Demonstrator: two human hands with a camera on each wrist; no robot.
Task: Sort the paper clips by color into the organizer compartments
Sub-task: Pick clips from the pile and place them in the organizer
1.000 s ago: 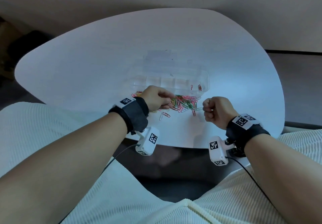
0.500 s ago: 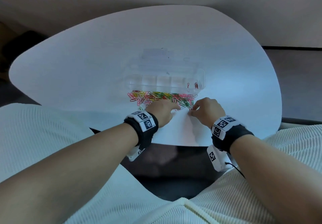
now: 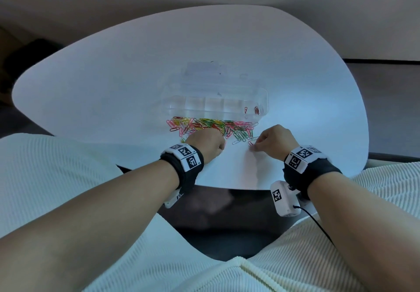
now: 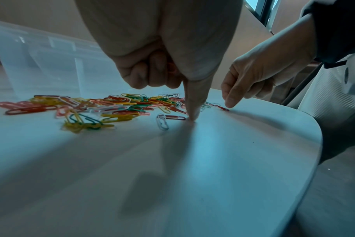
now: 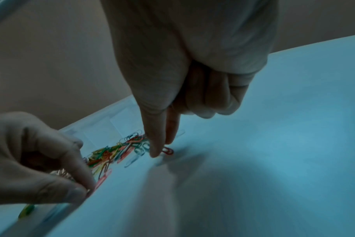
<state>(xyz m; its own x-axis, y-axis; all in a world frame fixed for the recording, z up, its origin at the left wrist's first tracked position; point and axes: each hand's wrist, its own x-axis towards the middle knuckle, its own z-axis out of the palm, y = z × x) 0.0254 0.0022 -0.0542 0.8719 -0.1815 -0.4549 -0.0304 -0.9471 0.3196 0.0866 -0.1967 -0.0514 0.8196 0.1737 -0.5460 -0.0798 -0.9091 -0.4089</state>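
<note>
A mixed pile of coloured paper clips [image 3: 211, 126] lies on the white table just in front of the clear organizer [image 3: 179, 101]. Two red clips [image 3: 251, 110] sit in its rightmost compartment. My left hand [image 3: 208, 144] is at the pile's near edge, one digit pressing the table beside a red clip [image 4: 175, 117], the other fingers curled round reddish clips [image 4: 171, 67] in the palm. My right hand [image 3: 255, 146] is at the pile's right end, thumb and forefinger pinching a red clip [image 5: 168, 150] on the table, the rest of the fingers curled.
The table's rounded near edge [image 3: 227, 187] runs just behind both wrists, with my lap below it. A stray white clip [image 4: 162, 121] lies beside the left fingertip. The organizer's open lid [image 3: 211, 73] lies flat behind it.
Both hands have come down from raised fists to the pile's near edge. The right hand has uncurled its thumb and forefinger onto a red clip.
</note>
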